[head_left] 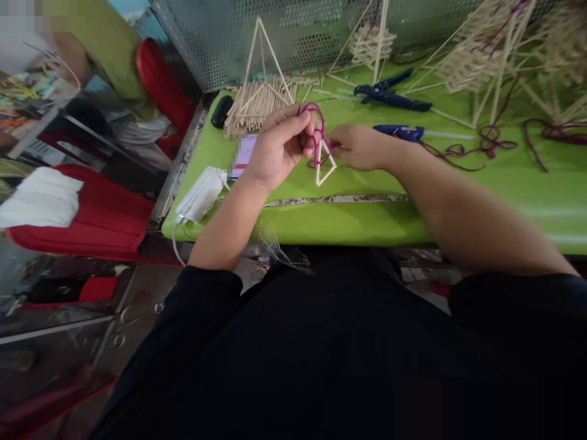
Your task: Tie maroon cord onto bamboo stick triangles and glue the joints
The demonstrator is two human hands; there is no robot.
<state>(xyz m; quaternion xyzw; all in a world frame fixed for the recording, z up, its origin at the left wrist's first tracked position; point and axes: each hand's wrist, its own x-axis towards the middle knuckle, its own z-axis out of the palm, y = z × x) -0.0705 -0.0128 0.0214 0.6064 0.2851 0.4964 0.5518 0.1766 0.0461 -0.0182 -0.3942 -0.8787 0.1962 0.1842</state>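
My left hand [287, 143] is closed, its fingertips pinching a purple cord [316, 110] that loops up above them. Below the fingers hangs a small triangular frame of pale wooden sticks [326, 173], with the cord wound around its upper part. My right hand [360, 146] is just right of the frame, fingers closed together near the cord; the cord seems to run into its fingertips. Behind the left hand, a pile of thin wooden sticks [250, 110] lies under a tall stick pyramid [260, 46]. A blue glue gun [398, 132] lies behind my right wrist.
Blue clippers [392, 93] lie farther back on the green table [518, 208]. Several stick structures [477, 55] stand at the back right. A phone [243, 153] and a white adapter [200, 194] are at the left. Red chairs [105, 214] stand beside the table; a person's sleeve [110, 49] shows beyond.
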